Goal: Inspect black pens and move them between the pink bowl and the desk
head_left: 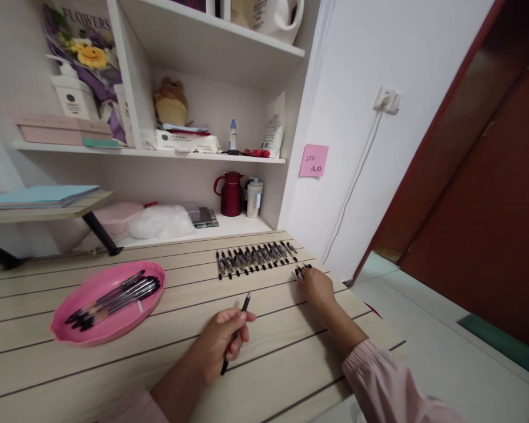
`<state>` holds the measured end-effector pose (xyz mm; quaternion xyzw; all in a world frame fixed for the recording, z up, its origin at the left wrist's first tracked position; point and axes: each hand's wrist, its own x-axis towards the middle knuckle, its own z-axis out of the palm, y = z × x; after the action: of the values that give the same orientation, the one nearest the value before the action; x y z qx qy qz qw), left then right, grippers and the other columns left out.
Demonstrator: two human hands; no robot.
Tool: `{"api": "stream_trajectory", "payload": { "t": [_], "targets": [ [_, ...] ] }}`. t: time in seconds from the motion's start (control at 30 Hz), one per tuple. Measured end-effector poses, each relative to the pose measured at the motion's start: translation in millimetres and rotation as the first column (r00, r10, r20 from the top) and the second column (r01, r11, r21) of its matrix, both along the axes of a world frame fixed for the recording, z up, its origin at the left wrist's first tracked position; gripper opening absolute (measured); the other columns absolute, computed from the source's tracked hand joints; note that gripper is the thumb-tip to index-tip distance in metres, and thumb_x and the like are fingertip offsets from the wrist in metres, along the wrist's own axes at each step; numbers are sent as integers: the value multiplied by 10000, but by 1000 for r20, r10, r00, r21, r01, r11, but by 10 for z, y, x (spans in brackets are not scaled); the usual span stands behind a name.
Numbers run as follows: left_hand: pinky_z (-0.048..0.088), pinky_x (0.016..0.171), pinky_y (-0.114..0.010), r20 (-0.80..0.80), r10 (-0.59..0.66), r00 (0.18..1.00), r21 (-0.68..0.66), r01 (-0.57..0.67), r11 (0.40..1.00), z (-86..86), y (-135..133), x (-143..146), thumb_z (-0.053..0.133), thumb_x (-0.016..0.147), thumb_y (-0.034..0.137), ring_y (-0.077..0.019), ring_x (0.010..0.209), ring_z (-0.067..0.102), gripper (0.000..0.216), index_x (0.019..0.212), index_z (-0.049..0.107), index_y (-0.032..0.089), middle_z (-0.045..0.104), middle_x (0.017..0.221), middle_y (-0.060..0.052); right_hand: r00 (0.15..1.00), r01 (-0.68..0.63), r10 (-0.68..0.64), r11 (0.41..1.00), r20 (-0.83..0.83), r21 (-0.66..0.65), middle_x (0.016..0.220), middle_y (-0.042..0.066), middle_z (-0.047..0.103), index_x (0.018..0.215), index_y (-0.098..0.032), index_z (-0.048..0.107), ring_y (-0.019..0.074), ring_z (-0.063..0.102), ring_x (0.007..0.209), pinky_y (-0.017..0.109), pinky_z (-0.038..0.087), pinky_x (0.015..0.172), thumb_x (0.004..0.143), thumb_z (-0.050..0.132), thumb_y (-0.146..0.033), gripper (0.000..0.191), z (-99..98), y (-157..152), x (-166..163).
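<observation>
My left hand (pixel 224 339) is closed around a slim black pen (pixel 245 302), its pale pointed tip facing up and away and its dark end showing below the palm. At the right part of the table, my right hand (pixel 317 286) is curled with its fingertips at a few small black pieces (pixel 303 270); whether it grips one is hidden. Just left of it lies a long row of small black and grey pieces (pixel 255 258), too small to name for sure. Several dark pens with clear barrels (pixel 123 296) lie in a pink oval tray (pixel 62 329) on the left.
The striped wooden table (pixel 158 370) ends at the right beside a tiled floor. Behind it stands a white shelf (pixel 211 64) with a red jug (pixel 231 194), a patterned cup (pixel 254 198) and a plastic bag (pixel 161 222). A low stand (pixel 88 202) bears papers at the left.
</observation>
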<state>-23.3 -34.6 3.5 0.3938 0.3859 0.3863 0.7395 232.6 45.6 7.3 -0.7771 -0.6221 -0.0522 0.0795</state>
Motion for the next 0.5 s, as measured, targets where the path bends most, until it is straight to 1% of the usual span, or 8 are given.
{"api": "stream_trajectory", "payload": {
  "t": [0.17, 0.3, 0.4, 0.5],
  "targets": [
    [111, 331, -170, -6, -4, 1000, -11, 4, 1000, 4, -1, 0, 606, 717, 354, 0, 322, 272, 258, 841, 600, 127, 518, 550, 39, 1000, 15, -15, 1000, 21, -19, 978, 151, 632, 898, -135, 625, 225, 598, 898, 284, 388, 681, 813, 465, -269, 225, -17, -30, 3],
    [110, 330, -174, -5, -4, 1000, -12, 4, 1000, 5, 1, 1, 612, 710, 361, 0, 316, 274, 267, 838, 596, 128, 520, 546, 40, 999, 32, -32, 999, 16, 7, 959, 123, 637, 899, -159, 616, 221, 602, 879, 279, 387, 660, 795, 497, -314, 221, -31, -84, 30],
    [112, 331, -175, -2, -10, 1000, -10, 10, 1000, -5, 7, -3, 619, 704, 366, -1, 316, 281, 278, 841, 596, 125, 524, 546, 37, 998, 54, -54, 998, 11, 22, 948, 104, 642, 905, -173, 610, 216, 604, 872, 277, 386, 654, 804, 477, -310, 215, -33, -108, 46],
    [113, 331, -175, -3, -11, 1000, -4, 11, 1000, -14, 9, -4, 617, 709, 362, 0, 318, 284, 279, 848, 596, 121, 527, 549, 34, 997, 74, -74, 997, -2, 7, 954, 96, 645, 893, -180, 609, 220, 607, 877, 281, 387, 649, 818, 452, -311, 217, -36, -107, 54]
  ]
}}
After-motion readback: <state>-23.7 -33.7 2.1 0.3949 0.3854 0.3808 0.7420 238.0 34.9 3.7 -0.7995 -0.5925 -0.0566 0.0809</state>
